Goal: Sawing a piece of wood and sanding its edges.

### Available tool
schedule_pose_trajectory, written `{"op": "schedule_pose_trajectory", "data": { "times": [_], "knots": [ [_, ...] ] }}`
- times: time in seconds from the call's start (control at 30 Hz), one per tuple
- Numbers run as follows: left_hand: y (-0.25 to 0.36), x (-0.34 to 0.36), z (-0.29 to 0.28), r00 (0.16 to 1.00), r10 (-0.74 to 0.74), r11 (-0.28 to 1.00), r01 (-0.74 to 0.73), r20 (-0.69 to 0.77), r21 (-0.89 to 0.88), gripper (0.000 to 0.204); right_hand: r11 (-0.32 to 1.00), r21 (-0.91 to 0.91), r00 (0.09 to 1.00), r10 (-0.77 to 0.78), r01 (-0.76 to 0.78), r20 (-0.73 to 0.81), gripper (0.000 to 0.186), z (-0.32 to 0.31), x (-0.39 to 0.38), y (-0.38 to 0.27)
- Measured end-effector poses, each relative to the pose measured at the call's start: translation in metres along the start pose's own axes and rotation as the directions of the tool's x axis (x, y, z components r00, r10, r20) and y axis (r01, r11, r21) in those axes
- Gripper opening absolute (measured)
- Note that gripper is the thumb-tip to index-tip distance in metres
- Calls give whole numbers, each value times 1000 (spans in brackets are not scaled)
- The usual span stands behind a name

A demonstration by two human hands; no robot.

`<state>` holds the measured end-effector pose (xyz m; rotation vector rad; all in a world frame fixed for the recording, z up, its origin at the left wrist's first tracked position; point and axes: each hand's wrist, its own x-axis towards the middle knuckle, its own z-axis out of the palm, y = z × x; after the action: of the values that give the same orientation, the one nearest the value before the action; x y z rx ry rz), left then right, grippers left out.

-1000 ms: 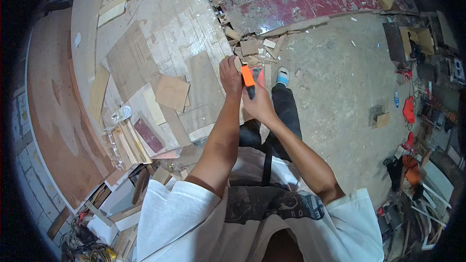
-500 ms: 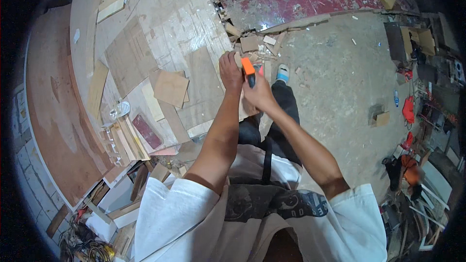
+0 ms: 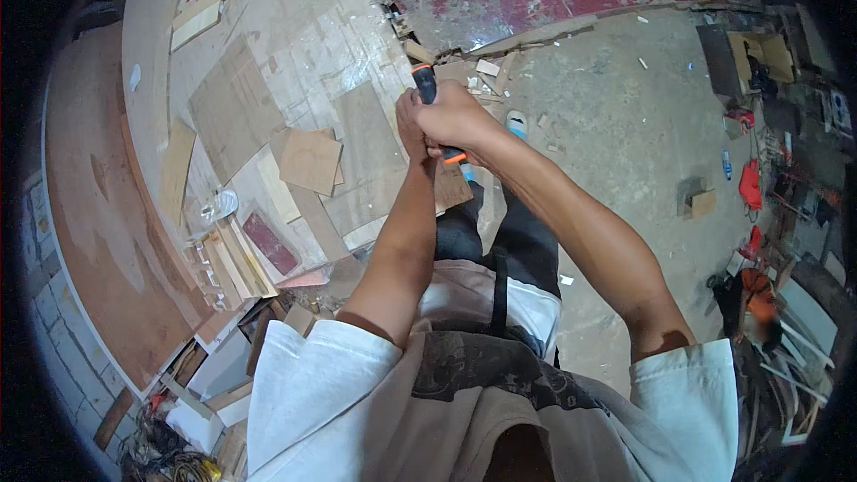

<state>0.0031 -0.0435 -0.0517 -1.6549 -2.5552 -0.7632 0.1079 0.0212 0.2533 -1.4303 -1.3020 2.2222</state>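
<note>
Looking down from the head camera: right hand (image 3: 457, 120) clamped round an orange-and-black tool (image 3: 427, 83), black end pointing away, orange end at the heel of the palm. Left hand (image 3: 412, 129) pressed against it, fingers closed; what they grip cannot be told. Both sit at the edge of the workbench (image 3: 268, 18), beside a square plywood offcut (image 3: 308, 159). Small brown board piece (image 3: 451, 187) just below the hands.

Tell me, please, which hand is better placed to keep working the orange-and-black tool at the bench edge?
Probably the right hand: it wraps the orange-and-black tool in a full grip. The left hand lies against it beside the small wood piece, better placed to steady.
</note>
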Motion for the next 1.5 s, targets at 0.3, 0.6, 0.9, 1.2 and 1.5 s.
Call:
{"op": "schedule_pose_trajectory", "data": {
  "times": [0.3, 0.6, 0.9, 1.2, 1.5],
  "knots": [
    [54, 9, -65, 999, 5, 995, 1, 55, -95, 54, 999, 30, 999, 38, -38, -5, 5, -36, -72, -7],
    [71, 8, -58, 999, 20, 961, -8, 39, -278, 41, 996, 9, 995, 87, -87, 47, 9, -32, -16, -17],
    [56, 12, -62, 997, 1, 993, 9, 81, -115, 47, 1000, 16, 1000, -9, 9, 7, 5, -32, -89, -26],
    [55, 11, -65, 996, -16, 993, 25, 83, -113, 41, 1000, 15, 999, -3, 2, 49, 8, -20, -82, -35],
    [58, 12, -65, 997, -4, 990, 15, 81, -139, 52, 994, 103, 999, 42, -43, 13, 7, -35, -99, -38]
  ]
}}
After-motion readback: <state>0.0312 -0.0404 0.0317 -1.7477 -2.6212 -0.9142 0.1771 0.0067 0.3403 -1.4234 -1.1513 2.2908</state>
